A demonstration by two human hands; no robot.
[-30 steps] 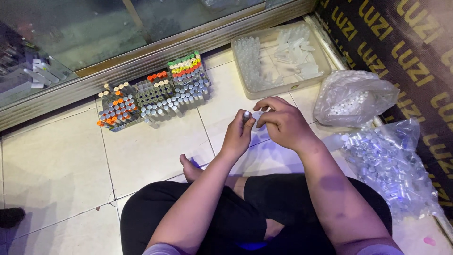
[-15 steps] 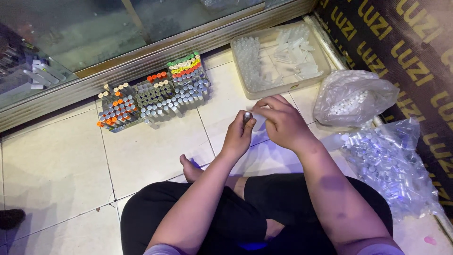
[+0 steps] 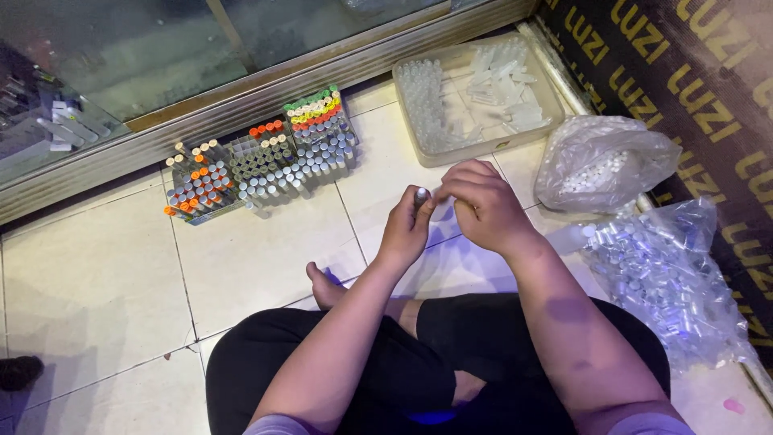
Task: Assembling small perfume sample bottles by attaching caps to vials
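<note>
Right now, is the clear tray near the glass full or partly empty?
Partly empty: vials stand along the left of the clear tray, loose pieces lie right, bare bottom between.

Pale tiled floor (image 3: 88,274), vial rack (image 3: 266,157), clear tray (image 3: 555,105), two plastic bags (image 3: 604,161)

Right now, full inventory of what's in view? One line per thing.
small vial: one, silvery cap, held upright between both hands
rack of capped tubes: one rack, too many tubes to count; orange, white, grey, green, yellow and red caps; on the tiles by the glass front
shallow tray: one, clear plastic, holds clear vials and parts; top centre-right
bag of white pieces: one, clear plastic, right of the tray
bag of clear vials: one, clear plastic, far right on the floor
tiled floor: pale tiles
dark shoe: one, left edge, mostly cut off
bare foot: one, by the crossed legs in black trousers
left hand: grips the vial
right hand: fingertips at the vial's cap
</note>
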